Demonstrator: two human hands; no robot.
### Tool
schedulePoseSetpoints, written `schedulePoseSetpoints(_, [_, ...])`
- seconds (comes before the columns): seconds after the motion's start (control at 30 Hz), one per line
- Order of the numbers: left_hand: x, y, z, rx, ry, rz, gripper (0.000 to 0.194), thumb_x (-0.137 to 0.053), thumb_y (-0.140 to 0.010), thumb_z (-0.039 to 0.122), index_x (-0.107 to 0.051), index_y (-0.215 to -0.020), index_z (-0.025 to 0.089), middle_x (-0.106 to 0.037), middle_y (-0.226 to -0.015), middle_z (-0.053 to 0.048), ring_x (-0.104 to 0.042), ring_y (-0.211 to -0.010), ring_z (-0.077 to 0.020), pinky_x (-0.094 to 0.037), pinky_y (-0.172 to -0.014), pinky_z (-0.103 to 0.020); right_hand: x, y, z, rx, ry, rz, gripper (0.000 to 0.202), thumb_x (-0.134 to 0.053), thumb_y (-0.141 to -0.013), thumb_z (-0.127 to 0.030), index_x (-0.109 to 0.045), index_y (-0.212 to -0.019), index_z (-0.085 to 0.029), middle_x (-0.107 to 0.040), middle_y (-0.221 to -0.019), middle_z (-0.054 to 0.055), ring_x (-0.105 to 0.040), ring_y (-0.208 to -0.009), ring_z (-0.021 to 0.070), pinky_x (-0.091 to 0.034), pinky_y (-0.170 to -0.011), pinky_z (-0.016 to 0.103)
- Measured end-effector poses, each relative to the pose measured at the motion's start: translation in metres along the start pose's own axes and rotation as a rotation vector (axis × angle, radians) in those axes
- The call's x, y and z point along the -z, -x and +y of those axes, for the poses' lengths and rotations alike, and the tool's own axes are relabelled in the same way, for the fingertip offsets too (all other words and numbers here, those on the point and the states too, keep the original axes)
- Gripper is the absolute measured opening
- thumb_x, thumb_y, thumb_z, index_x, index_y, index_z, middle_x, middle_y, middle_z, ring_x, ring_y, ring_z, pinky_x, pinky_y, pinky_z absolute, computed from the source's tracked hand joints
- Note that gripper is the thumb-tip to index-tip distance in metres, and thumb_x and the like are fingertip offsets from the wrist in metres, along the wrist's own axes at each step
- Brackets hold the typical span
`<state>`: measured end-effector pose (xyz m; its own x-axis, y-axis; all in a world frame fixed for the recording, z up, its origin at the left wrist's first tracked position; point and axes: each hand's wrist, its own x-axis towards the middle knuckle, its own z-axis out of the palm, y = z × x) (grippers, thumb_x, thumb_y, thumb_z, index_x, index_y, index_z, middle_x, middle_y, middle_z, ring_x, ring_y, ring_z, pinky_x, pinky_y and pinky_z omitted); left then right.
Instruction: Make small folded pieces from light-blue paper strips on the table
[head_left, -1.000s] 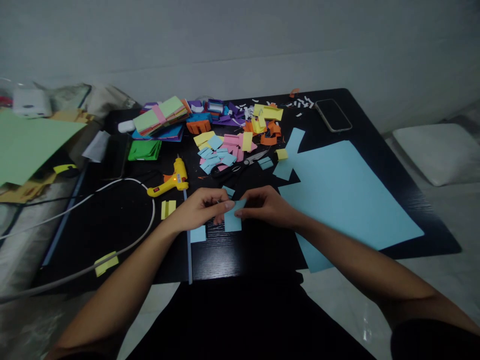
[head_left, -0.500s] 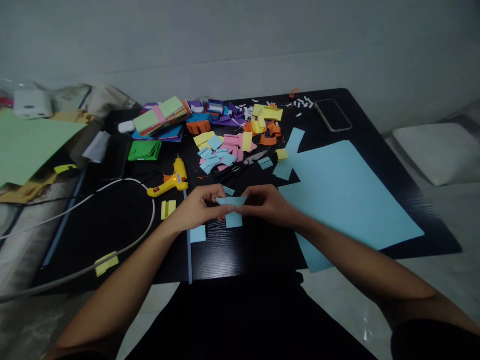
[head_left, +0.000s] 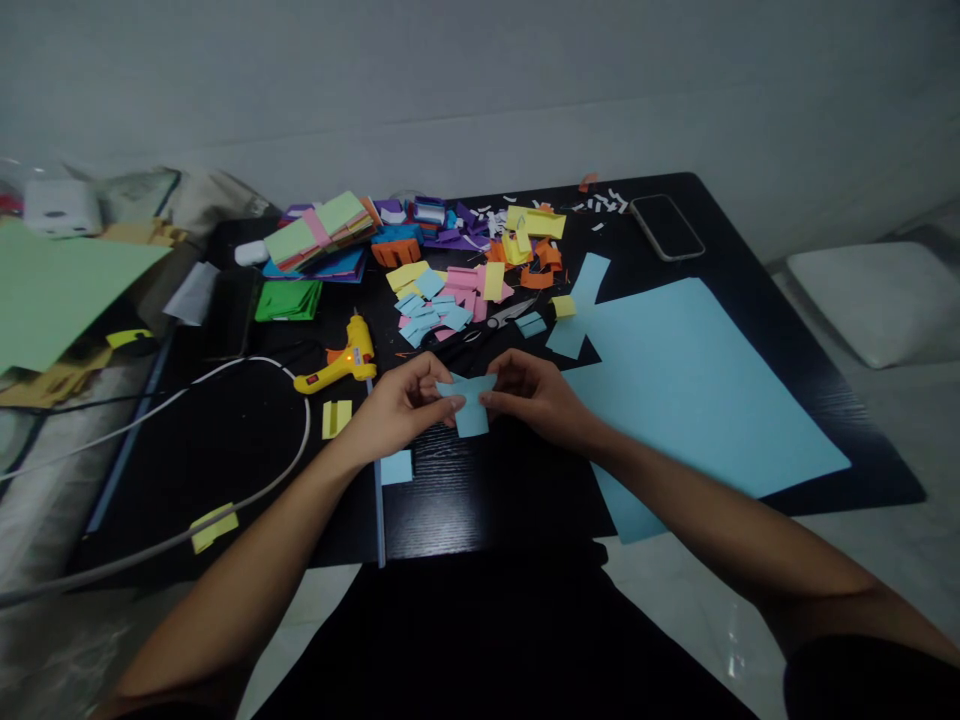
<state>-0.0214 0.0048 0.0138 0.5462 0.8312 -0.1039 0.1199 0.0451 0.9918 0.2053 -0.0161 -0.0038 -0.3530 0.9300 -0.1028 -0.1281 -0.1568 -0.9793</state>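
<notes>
Between my hands, above the near part of the black table (head_left: pixel 525 510), is a small light-blue piece of paper (head_left: pixel 472 415). My left hand (head_left: pixel 416 400) pinches its left side with the thumb in front. On the right side, my right hand (head_left: pixel 532 395) grips it between thumb and fingers. The paper's lower part hangs flat below the thumbs, and its upper corners spread to both sides. Just beyond my hands lie scissors (head_left: pixel 514 313), their handles dark and partly hidden. Left of my left hand rests a yellow hot glue gun (head_left: pixel 349 358) with a glue stick (head_left: pixel 378 520) sticking out.
A large light-blue sheet (head_left: pixel 705 390) covers the table's right side. Cut pieces of pink paper (head_left: pixel 469 285), light-blue paper (head_left: pixel 420 320) and orange paper (head_left: pixel 544 270) lie beyond my hands. A phone (head_left: pixel 667 228) is at the back right. A white cable (head_left: pixel 306 440) curves across the left.
The light-blue piece has tilted so that its face shows more, and it has risen slightly. Both hands still hold it, with the thumbs now higher on it.
</notes>
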Motion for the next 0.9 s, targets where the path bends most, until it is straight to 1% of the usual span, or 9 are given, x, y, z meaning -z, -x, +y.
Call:
schedulePoseSetpoints(0.13, [0.0,0.001,0.001,0.011,-0.033,0.019,0.022,-0.076,-0.087,0.029,-0.056,-0.089,0.018,-0.068,-0.066,0.004,-0.068,-0.061,-0.012,-0.056,-0.061,-0.023,-0.001,0.001,0.0,0.015,0.054,-0.041,0.028,-0.086,-0.08,-0.032,-0.069,-0.098,-0.018,-0.073,-0.075,-0.001,-0.071,-0.069,0.0143,-0.058,-0.07,0.029])
schedulePoseSetpoints(0.27, [0.0,0.002,0.002,-0.004,-0.059,0.052,0.022,-0.076,-0.088,0.033,-0.06,-0.086,0.018,-0.069,-0.067,0.003,-0.069,-0.061,-0.0132,-0.056,-0.06,-0.024,-0.002,0.002,0.001,0.024,0.036,-0.009,0.029,-0.089,-0.076,-0.039,-0.074,-0.089,-0.017,-0.076,-0.075,0.0,-0.072,-0.069,0.0157,-0.059,-0.069,0.03])
schedulePoseSetpoints(0.37, [-0.002,0.001,0.003,-0.034,-0.05,0.087,0.022,-0.077,-0.086,0.031,-0.061,-0.083,0.018,-0.071,-0.067,0.002,-0.071,-0.061,-0.0138,-0.057,-0.06,-0.024,-0.003,0.003,0.001,0.034,0.02,0.032,0.029,-0.091,-0.074,-0.04,-0.074,-0.084,-0.018,-0.076,-0.075,0.0,-0.073,-0.07,0.0163,-0.061,-0.07,0.03])
schedulePoseSetpoints(0.53, [-0.004,0.001,0.0,-0.088,-0.038,0.129,0.021,-0.078,-0.087,0.029,-0.061,-0.082,0.018,-0.073,-0.068,0.001,-0.071,-0.062,-0.0134,-0.056,-0.061,-0.024,-0.004,0.003,0.001,0.053,0.037,0.062,0.026,-0.089,-0.076,-0.04,-0.073,-0.082,-0.02,-0.076,-0.077,0.001,-0.073,-0.072,0.016,-0.061,-0.071,0.032])
schedulePoseSetpoints(0.7, [-0.004,0.002,-0.005,-0.106,-0.084,0.161,0.02,-0.078,-0.088,0.03,-0.061,-0.088,0.019,-0.071,-0.069,0.001,-0.068,-0.061,-0.0131,-0.053,-0.06,-0.024,-0.003,0.002,0.003,0.069,0.099,0.089,0.028,-0.09,-0.074,-0.039,-0.072,-0.083,-0.019,-0.073,-0.074,-0.001,-0.069,-0.067,0.0147,-0.057,-0.066,0.029])
schedulePoseSetpoints(0.8, [-0.004,0.003,-0.008,-0.131,-0.139,0.153,0.018,-0.077,-0.09,0.03,-0.062,-0.093,0.02,-0.068,-0.07,0.002,-0.065,-0.061,-0.0123,-0.049,-0.058,-0.024,-0.004,0.003,0.003,0.064,0.133,0.105,0.029,-0.091,-0.072,-0.038,-0.071,-0.082,-0.019,-0.072,-0.071,-0.001,-0.066,-0.064,0.0136,-0.053,-0.061,0.027])
schedulePoseSetpoints(0.9, [-0.003,0.003,-0.009,-0.153,-0.163,0.125,0.018,-0.079,-0.088,0.028,-0.064,-0.095,0.02,-0.065,-0.073,0.003,-0.061,-0.061,-0.011,-0.046,-0.057,-0.023,-0.004,0.004,0.002,0.064,0.146,0.115,0.03,-0.091,-0.073,-0.039,-0.069,-0.08,-0.019,-0.071,-0.069,-0.001,-0.065,-0.064,0.014,-0.052,-0.06,0.027])
